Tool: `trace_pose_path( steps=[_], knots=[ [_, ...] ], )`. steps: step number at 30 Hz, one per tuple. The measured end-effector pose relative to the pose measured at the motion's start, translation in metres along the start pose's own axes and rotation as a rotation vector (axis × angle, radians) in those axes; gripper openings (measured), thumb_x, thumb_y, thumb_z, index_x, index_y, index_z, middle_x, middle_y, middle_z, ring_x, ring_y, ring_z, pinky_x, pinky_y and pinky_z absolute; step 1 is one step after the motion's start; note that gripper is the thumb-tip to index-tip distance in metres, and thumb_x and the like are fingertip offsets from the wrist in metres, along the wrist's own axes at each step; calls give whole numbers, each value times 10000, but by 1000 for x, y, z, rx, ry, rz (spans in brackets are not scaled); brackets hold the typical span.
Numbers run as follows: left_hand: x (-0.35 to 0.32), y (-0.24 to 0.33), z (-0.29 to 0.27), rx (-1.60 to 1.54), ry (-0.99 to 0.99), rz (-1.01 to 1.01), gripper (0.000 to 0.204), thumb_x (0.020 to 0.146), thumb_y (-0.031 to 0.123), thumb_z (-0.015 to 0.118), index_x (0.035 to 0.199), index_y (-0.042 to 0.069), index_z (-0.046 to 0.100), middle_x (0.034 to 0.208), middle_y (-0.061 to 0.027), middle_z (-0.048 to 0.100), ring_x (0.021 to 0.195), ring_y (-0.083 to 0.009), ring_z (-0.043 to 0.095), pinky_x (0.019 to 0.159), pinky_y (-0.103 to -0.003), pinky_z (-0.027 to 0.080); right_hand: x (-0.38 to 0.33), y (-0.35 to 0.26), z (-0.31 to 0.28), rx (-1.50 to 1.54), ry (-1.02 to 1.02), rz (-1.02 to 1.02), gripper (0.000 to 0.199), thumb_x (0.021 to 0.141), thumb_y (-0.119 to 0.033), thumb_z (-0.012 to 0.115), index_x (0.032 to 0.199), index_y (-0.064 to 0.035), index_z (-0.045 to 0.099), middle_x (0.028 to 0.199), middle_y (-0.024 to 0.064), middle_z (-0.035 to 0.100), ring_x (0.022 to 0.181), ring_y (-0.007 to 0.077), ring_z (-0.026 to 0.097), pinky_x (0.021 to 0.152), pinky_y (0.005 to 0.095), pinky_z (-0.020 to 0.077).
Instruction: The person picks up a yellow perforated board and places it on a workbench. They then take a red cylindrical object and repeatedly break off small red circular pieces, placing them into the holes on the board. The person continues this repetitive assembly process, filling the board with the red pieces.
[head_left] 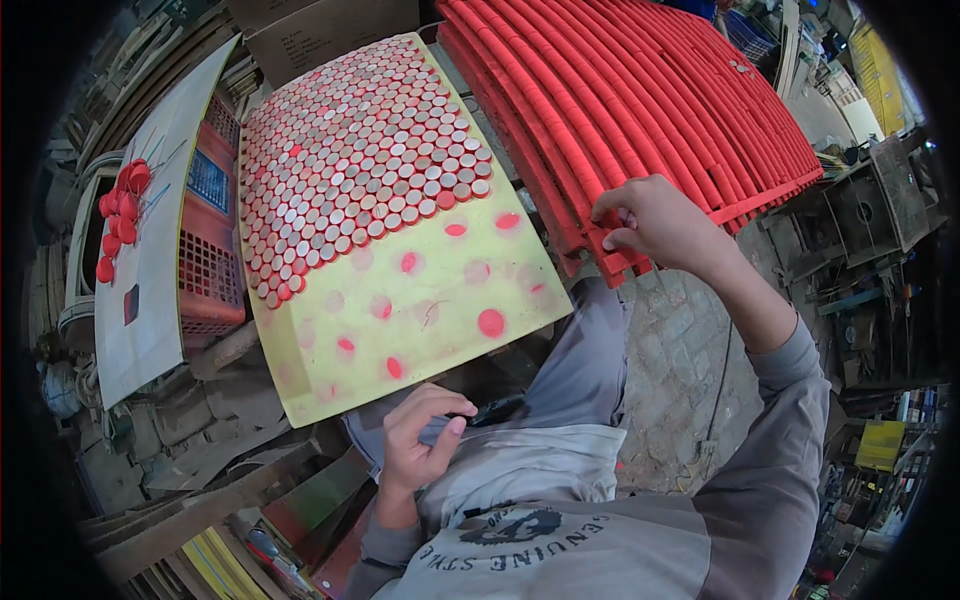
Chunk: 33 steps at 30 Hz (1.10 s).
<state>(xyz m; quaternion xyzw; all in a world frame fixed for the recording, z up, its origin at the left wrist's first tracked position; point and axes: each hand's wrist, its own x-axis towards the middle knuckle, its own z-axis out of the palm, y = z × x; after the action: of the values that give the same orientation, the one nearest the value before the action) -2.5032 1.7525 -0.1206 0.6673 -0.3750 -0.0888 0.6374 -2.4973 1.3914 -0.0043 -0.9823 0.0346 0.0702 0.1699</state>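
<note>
My right hand [655, 222] is over the near left corner of a red ribbed rack [640, 100], its thumb and fingers bent together. Whatever lies between those fingertips is too small to make out. Long red rows, broken by short seams, run along the rack. Near my lap, my left hand [418, 437] is raised with curled fingers and the thumb close to them; a hold on anything is hidden. In front of it lies a pale yellow board [440, 305] with red paint spots. Many round pieces [360, 150] with pale tops and red sides cover its far part.
On the left, a white panel [160, 250] bears several red discs [122, 215] with thin wires. A red plastic crate [210, 265] stands beside it. Behind the board is a cardboard box [325, 40]. Grey paving [680, 370] shows below the rack; wooden slats [200, 560] lie lower left.
</note>
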Motion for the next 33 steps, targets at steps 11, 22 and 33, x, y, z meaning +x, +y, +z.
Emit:
trace_pose_path(
  steps=[11,22,33],
  knots=[
    [-4,-9,-11,-13,-2,-27,87,860,-8,652,942,-22,678,876,-132,709,788,-240,672,722,-318,526,6,-9,15,-2,67,-9,232,718,-48,725,942,4,701,865,207,697,846,356,688,802,415,545],
    [-12,-32,-29,-66,23,-29,75,864,-9,646,929,-15,683,873,-126,713,791,-241,677,723,-318,528,-4,-37,88,-305,620,178,337,885,-279,714,938,27,584,879,186,578,886,372,583,792,477,478],
    [-13,-41,-45,-51,7,-26,70,873,-7,636,923,-10,684,866,-124,713,790,-235,682,732,-319,527,10,-51,108,-143,702,304,319,908,-274,690,857,35,632,848,175,582,877,356,580,778,455,469]
  ],
)
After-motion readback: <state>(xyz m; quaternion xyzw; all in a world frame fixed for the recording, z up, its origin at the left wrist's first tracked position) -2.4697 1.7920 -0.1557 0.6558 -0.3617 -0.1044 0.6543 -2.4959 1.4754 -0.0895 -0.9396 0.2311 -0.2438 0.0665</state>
